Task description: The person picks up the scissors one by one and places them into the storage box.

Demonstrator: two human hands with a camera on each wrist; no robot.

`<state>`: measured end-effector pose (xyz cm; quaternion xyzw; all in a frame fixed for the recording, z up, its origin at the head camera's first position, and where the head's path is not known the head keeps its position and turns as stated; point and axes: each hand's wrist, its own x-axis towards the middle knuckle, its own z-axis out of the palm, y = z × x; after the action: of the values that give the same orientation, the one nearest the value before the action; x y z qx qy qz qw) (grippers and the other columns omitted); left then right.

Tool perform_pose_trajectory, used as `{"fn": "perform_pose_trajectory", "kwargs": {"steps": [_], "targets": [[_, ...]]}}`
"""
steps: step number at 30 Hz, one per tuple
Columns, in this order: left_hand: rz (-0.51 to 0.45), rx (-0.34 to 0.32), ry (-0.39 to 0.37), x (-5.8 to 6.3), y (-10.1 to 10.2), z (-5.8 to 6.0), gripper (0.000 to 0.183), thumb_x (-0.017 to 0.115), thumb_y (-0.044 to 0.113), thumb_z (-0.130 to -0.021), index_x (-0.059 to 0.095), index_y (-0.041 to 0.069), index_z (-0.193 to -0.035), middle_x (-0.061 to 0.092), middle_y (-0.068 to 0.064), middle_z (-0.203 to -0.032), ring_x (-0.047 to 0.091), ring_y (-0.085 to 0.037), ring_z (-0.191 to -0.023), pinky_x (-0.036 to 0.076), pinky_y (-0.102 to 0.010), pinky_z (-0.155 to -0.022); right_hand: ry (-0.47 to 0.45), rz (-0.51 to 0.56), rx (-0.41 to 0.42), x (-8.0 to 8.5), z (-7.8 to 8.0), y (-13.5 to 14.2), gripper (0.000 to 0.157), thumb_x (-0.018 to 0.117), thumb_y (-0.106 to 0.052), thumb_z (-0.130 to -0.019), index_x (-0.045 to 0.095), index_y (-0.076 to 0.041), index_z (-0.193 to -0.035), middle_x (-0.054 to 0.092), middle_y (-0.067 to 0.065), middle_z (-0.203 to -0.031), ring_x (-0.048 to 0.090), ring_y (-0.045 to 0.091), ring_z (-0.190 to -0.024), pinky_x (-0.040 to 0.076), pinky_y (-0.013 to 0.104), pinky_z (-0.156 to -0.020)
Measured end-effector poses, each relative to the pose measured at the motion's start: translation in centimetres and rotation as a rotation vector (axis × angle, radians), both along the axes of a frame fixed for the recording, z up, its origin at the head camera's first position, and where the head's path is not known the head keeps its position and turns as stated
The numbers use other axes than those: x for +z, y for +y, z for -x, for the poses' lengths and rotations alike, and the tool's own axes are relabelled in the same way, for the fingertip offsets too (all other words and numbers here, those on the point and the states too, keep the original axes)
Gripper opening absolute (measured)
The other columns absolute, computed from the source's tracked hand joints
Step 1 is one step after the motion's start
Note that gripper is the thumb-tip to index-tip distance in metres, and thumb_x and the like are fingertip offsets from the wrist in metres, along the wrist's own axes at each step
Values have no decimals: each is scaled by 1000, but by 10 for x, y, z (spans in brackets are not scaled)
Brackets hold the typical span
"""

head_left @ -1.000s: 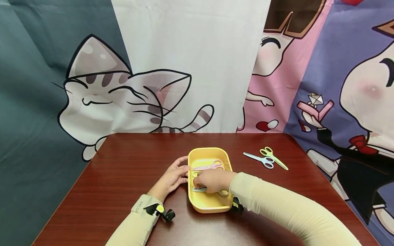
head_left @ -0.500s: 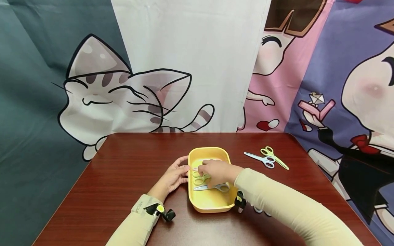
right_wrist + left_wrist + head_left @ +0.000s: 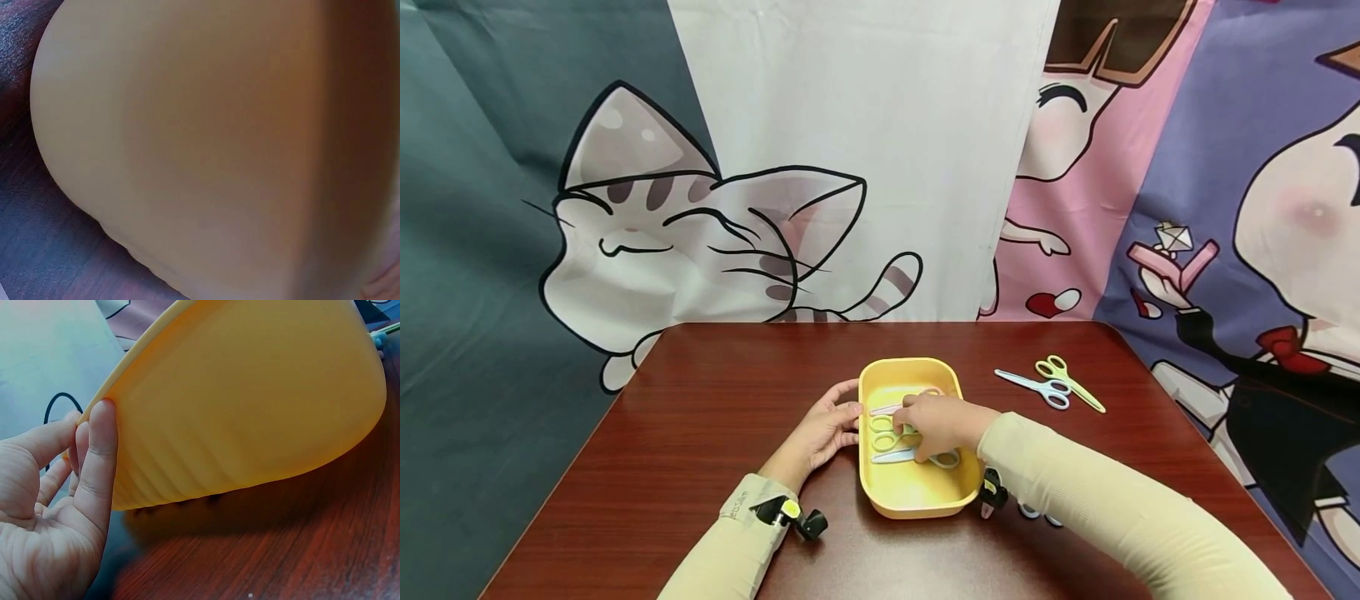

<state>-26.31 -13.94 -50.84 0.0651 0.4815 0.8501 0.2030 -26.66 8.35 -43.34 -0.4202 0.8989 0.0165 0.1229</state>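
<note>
A yellow plastic tub (image 3: 917, 496) holds pink scissors (image 3: 887, 409), yellow-green scissors (image 3: 886, 442) and blue scissors (image 3: 893, 457). At the tub's left side, my left hand (image 3: 823, 429) touches the rim and outer wall with thumb and extended fingers, which the left wrist view shows closely. My right hand (image 3: 946, 423) reaches over the right rim, its fingertips down among the scissors. It covers the middle of the blue pair and part of the yellow-green pair; whether it pinches one is hidden. The right wrist view is filled mostly by the tub's outer wall (image 3: 187, 137).
Light blue scissors (image 3: 1037, 387) and green scissors (image 3: 1078, 387) lie crossed on the brown table (image 3: 737, 375) at the back right. Beneath the right forearm, blue handles (image 3: 1028, 511) and a pink tip (image 3: 987, 509) show. A cartoon-printed cloth (image 3: 880, 125) hangs behind.
My right hand has moved up from the blue scissors toward the pink pair, then slightly back right and down, uncovering more of the yellow-green handles. My left hand and the tub have stayed put.
</note>
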Motion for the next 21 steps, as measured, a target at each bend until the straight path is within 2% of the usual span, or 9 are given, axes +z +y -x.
{"fn": "perform_pose_trajectory", "kwargs": {"steps": [6,12,21], "targets": [[7,10,-12,0,0,0,55,49,1,-93,26,13,-141,56,-11,-94,59,-17,-69,53,-29,-56,13,15,34,-2,3,3,39,80,-34,-67,60,-27,-101,52,-7,-93,44,12,-80,35,31,-84],[-3,9,2,-1,0,0,56,50,2,-92,25,12,-142,56,-9,-92,60,-16,-67,53,-28,-55,-50,45,40,-4,7,6,38,78,-35,-70,59,-28,-102,49,-8,-96,44,14,-85,34,32,-84],[8,6,7,0,0,0,57,50,1,-92,24,11,-142,56,-7,-91,59,-14,-67,53,-28,-55,-69,61,63,-9,13,9,39,78,-36,-70,58,-27,-103,49,-6,-96,43,12,-83,38,27,-76]]}}
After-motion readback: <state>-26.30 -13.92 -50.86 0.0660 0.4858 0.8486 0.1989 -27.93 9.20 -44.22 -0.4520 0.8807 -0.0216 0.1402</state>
